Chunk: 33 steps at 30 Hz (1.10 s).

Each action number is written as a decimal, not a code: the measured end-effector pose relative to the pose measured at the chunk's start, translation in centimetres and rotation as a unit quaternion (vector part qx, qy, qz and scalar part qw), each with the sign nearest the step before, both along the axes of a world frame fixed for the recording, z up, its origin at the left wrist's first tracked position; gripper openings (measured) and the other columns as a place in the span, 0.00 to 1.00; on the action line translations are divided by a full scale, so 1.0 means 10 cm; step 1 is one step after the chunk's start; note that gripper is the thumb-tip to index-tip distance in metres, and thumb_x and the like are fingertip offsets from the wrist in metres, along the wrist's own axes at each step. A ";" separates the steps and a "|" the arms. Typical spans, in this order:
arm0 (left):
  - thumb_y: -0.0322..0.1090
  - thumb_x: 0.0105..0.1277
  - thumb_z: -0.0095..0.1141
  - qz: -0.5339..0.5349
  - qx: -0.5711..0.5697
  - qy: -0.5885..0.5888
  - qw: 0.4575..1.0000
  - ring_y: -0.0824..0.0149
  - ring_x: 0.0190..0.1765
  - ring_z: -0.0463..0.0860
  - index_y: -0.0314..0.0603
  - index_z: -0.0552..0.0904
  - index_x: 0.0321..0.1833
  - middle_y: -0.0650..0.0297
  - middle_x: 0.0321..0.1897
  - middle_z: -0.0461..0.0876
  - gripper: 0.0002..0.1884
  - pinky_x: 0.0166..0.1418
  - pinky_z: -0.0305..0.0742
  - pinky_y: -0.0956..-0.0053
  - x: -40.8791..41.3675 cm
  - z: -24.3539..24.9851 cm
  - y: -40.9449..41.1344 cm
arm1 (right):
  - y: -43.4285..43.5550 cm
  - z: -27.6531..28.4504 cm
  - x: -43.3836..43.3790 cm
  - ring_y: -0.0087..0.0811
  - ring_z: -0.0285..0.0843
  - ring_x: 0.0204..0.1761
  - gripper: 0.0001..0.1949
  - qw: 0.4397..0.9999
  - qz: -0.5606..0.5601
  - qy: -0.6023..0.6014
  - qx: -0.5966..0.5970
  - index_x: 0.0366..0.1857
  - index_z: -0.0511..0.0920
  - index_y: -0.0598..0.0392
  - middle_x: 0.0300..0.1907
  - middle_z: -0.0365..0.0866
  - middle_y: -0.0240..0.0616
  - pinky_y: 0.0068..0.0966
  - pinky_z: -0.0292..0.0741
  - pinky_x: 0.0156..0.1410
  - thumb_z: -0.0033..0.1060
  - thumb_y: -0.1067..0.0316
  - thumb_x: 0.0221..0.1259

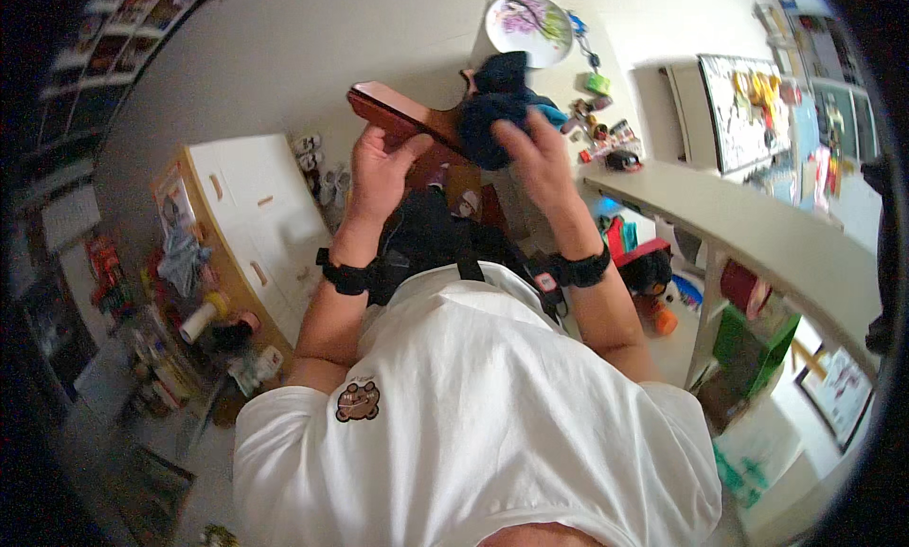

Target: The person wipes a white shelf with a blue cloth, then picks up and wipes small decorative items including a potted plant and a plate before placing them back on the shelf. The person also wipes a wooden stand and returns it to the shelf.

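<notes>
My left hand grips the near side of a glossy reddish-brown rail, which looks wooden and slants down to the right. Its thumb lies along the lower edge. A bunched dark navy cloth covers the rail's right end and hides its shape there. My right hand is on the cloth, its fingers curled against the near side and blurred. Light blue fabric shows just behind those fingers. Both wrists wear black bands.
A white cabinet stands left, with shoes beside it. At the right runs a pale counter. Ahead are a round flower-patterned lid and several small items. Toys and a green box sit below the counter.
</notes>
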<state>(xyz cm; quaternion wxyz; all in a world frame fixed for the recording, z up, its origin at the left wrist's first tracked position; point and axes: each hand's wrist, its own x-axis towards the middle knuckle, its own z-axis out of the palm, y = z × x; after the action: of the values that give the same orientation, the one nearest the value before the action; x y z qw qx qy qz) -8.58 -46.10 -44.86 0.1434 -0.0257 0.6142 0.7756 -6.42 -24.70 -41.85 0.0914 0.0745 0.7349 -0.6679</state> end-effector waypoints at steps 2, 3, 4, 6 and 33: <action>0.22 0.66 0.62 -0.015 -0.011 0.072 0.997 0.71 0.48 0.83 0.36 0.80 0.51 0.62 0.47 0.85 0.12 0.54 0.79 0.73 -0.02 0.09 0.28 | -0.09 0.01 0.11 0.58 0.74 0.50 0.20 0.940 0.041 0.224 0.256 0.55 0.74 0.62 0.57 0.76 0.56 0.44 0.73 0.57 0.64 0.67 0.60; 0.22 0.65 0.62 -0.022 -0.013 0.109 0.994 0.71 0.47 0.83 0.36 0.80 0.52 0.62 0.47 0.85 0.13 0.54 0.79 0.73 -0.03 0.12 0.37 | -0.10 0.09 0.18 0.59 0.74 0.51 0.22 0.931 0.033 0.244 0.271 0.56 0.73 0.62 0.59 0.75 0.56 0.44 0.74 0.57 0.64 0.66 0.59; 0.22 0.65 0.62 -0.013 -0.024 0.071 0.997 0.72 0.47 0.83 0.38 0.80 0.52 0.63 0.47 0.85 0.13 0.54 0.79 0.73 -0.08 0.23 0.38 | -0.03 0.10 0.28 0.59 0.75 0.50 0.20 0.922 0.042 0.231 0.307 0.55 0.74 0.61 0.58 0.76 0.54 0.43 0.75 0.56 0.64 0.66 0.60; 0.25 0.66 0.63 0.000 0.085 0.043 0.995 0.70 0.47 0.84 0.39 0.80 0.53 0.63 0.47 0.85 0.14 0.53 0.81 0.71 -0.20 0.30 0.36 | 0.20 -0.03 0.51 0.59 0.77 0.48 0.16 0.932 0.045 0.157 0.323 0.51 0.76 0.62 0.56 0.79 0.51 0.40 0.77 0.53 0.62 0.67 0.61; 0.29 0.76 0.38 -0.272 0.217 -0.178 0.920 0.55 0.57 0.80 0.34 0.68 0.65 0.45 0.61 0.76 0.17 0.64 0.75 0.60 -0.47 0.87 0.91 | 0.59 0.68 0.98 0.39 0.83 0.49 0.17 0.925 -0.262 0.192 0.199 0.51 0.81 0.53 0.46 0.84 0.40 0.33 0.80 0.54 0.70 0.73 0.56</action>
<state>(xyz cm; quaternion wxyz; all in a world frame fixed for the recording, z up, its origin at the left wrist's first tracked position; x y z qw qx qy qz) -13.31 -37.04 -36.21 0.4580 0.0370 0.3785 0.8035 3.34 -18.83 -35.07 -0.2465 0.1513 0.8104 -0.5095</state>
